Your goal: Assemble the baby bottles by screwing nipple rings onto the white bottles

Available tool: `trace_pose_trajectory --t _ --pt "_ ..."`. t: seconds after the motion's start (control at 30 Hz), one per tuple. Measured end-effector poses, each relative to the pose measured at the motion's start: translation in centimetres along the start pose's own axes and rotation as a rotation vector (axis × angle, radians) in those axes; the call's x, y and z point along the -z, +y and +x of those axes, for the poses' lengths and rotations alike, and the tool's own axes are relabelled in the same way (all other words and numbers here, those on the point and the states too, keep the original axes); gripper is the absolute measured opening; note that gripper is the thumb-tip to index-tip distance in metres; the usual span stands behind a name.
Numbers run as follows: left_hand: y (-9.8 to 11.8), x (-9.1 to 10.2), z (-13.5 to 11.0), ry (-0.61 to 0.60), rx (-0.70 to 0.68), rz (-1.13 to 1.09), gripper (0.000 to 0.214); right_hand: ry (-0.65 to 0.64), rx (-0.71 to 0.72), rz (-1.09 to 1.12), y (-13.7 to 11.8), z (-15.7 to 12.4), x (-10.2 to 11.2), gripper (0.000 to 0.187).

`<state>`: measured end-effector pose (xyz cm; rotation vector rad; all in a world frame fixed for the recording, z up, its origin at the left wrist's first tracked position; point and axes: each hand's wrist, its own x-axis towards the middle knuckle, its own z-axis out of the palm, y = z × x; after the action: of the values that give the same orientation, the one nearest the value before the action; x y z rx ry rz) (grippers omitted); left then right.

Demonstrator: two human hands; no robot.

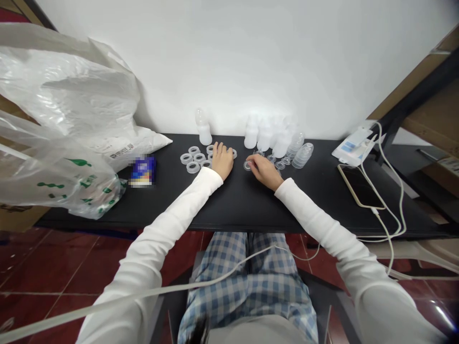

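Observation:
My left hand [222, 160] rests on the black table [236, 200] with its fingers curled over the right end of a group of translucent plastic rings [193, 158]. My right hand [263, 171] lies just right of it, fingers pinched on one clear ring [247, 165]. Small clear teats [279, 162] lie beyond my right hand. Behind them stand several white baby bottles [267, 134], and a single bottle [203, 128] stands further left by the wall. A stack of clear caps [302, 155] lies on its side to the right.
Large plastic bags [64, 129] fill the table's left end, with a small blue packet [142, 171] beside them. A phone [359, 185] on a white cable and a white box [353, 145] lie at the right. A shelf frame [419, 95] stands at far right.

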<state>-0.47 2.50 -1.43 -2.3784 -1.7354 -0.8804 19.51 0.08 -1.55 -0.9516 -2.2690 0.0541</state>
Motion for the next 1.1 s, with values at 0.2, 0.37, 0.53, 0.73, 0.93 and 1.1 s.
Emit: trace_pose_trajectory --t 0.2,0.37,0.53,0.73,0.93,1.1 --pt "1.7 0.1 -0.1 -0.047 0.266 -0.620 0.012 0.195 -0.062 0.049 -0.1 -0.1 0.0 0.033" --pt "3.1 0.0 -0.6 -0.149 0.626 -1.346 0.018 0.271 -0.126 -0.008 -0.3 -0.1 0.4 0.035" --pt "4.0 0.3 -0.9 -0.158 0.637 -1.548 0.016 0.240 -0.110 -0.040 -0.5 -0.1 0.5 0.028" --pt "4.1 0.4 -1.1 -0.251 0.505 -1.604 0.013 0.248 -0.163 -0.020 -0.4 0.0 0.0 0.021" --pt "3.7 0.0 -1.3 -0.296 0.431 -1.590 0.024 0.263 -0.234 0.013 -0.2 0.2 -0.3 0.019" --pt "3.4 -0.2 -1.5 -0.247 0.399 -1.500 0.034 0.236 -0.207 -0.007 -0.4 0.2 -0.3 0.017"
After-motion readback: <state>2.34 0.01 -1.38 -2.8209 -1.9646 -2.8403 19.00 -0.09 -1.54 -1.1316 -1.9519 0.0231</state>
